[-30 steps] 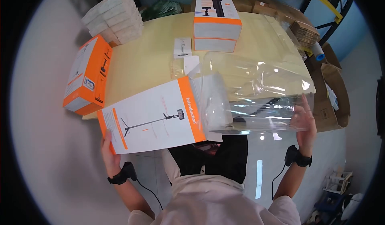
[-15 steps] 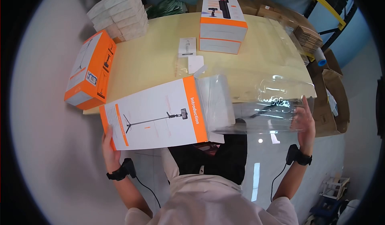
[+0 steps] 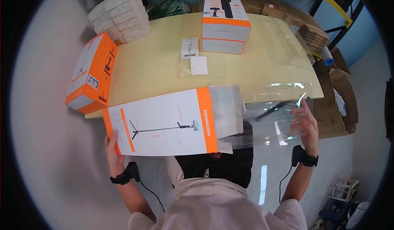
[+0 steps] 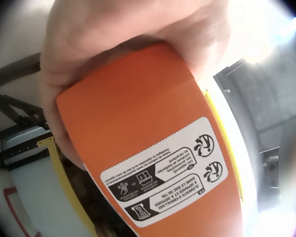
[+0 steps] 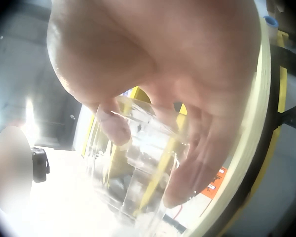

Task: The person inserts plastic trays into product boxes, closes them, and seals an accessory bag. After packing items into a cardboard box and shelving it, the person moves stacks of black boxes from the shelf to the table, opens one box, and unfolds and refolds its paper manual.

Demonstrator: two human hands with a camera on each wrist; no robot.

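My left hand (image 3: 114, 150) grips the left end of a white and orange printed carton (image 3: 164, 125), which is held level at the table's front edge. In the left wrist view, fingers and thumb wrap the carton's orange end (image 4: 133, 98). White flaps (image 3: 227, 111) stand out from the carton's open right end. A clear plastic tray (image 3: 279, 127) lies in line with that end, overlapping the flaps in the head view. A dark strip shows through it. My right hand (image 3: 305, 125) holds the tray's far end; the right wrist view has thumb and fingers on either side of the plastic.
Another orange carton (image 3: 92, 74) stands at the table's left, two stacked ones (image 3: 225, 25) at the back. A leaflet (image 3: 189, 48) and a white card (image 3: 199, 66) lie mid-table. White packs (image 3: 121, 16) are piled back left; an open brown box (image 3: 342, 102) stands beyond the right edge.
The clear tray has shifted slightly left and tilted into line with the carton, with my right hand moving along. The carton's right end has dropped a little, toward level.
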